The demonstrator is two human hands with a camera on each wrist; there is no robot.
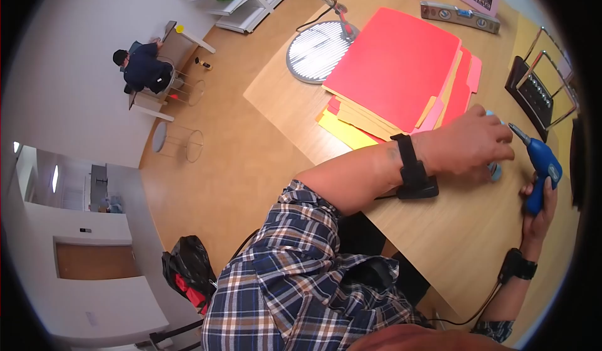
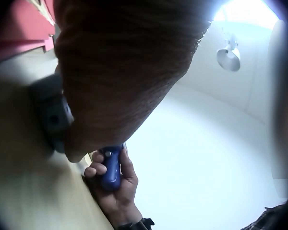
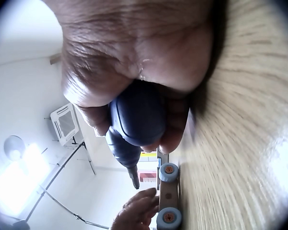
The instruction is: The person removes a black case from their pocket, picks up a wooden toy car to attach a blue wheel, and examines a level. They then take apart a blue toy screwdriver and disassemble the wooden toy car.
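In the head view my left hand bends over a small wooden toy car with light blue wheels, its fingers curled around it. The hand hides most of the toy there. From the right wrist view, the wooden body stands at the tabletop, with orange hubs in its wheels and left fingers against its side. My right hand grips a blue electric screwdriver by the handle, close to the table. The driver's metal bit points toward the left hand, a short gap away from it.
Red, orange and yellow folders lie stacked beyond my left forearm. Past them are a lamp's round base and a spirit level. A Newton's cradle stands near the driver. Across the room a person sits at another table.
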